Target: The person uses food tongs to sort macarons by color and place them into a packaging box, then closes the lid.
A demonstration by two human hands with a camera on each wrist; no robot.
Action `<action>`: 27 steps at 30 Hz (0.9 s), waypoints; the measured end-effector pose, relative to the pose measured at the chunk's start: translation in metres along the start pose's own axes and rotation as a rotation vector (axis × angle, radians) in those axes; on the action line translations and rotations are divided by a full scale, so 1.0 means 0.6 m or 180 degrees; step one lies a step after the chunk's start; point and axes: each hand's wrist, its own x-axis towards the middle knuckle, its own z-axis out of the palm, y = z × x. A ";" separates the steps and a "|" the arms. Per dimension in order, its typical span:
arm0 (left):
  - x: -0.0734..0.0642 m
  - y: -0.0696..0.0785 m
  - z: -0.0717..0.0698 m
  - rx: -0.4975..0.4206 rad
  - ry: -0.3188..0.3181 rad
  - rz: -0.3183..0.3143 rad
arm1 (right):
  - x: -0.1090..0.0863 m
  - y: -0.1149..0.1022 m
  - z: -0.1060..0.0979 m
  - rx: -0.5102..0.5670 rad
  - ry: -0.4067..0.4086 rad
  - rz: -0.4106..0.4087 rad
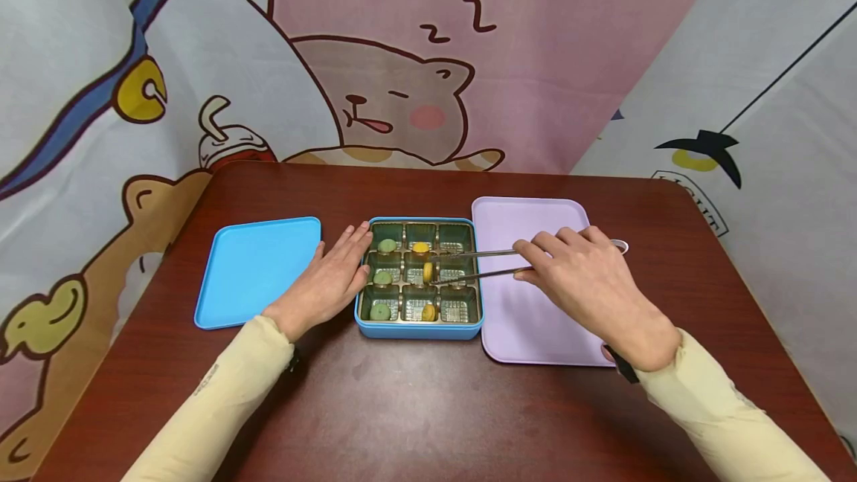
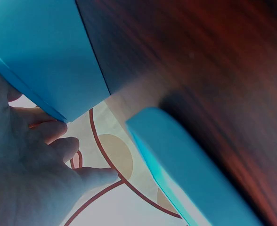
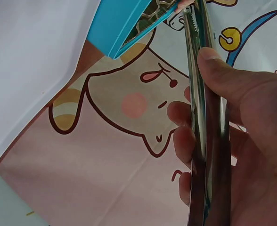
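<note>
My right hand point(image 1: 585, 270) grips a pair of metal tongs point(image 1: 492, 253), thumb on one side and fingers curled on the other in the right wrist view. The tongs' arms reach leftward into a blue box point(image 1: 418, 331) with a gold compartment tray. Their tips are spread beside a yellow macaron point(image 1: 427, 272) standing on edge in the centre compartment. Other yellow macarons lie in the compartments behind and in front of it. Green macarons point(image 1: 380, 311) occupy the left column. My left hand point(image 1: 328, 281) rests with extended fingers against the box's left side.
A blue lid point(image 1: 261, 270) lies on the brown table point(image 1: 415, 407) to the left, partly behind my left hand. Right of the box sits a lilac tray point(image 1: 529, 326), under my right hand. A cartoon-printed curtain point(image 1: 535, 58) hangs behind the table.
</note>
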 end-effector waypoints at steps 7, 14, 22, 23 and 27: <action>-0.001 0.001 -0.002 -0.0002 -0.0034 -0.0040 | 0.013 0.011 0.000 -0.0071 -0.0013 -0.0004; -0.003 -0.001 0.002 0.0009 -0.0014 -0.0003 | 0.038 0.015 0.004 -0.0198 -0.0191 -0.0063; -0.003 -0.001 0.003 0.0030 0.0028 0.0014 | 0.058 0.019 0.014 -0.0276 -0.0206 -0.0248; -0.003 -0.001 0.003 0.0029 0.0035 0.0016 | 0.060 0.019 0.015 -0.0286 -0.0166 -0.0268; -0.003 0.001 0.001 0.0027 0.0022 0.0015 | 0.069 0.018 0.016 -0.0339 -0.0080 -0.0339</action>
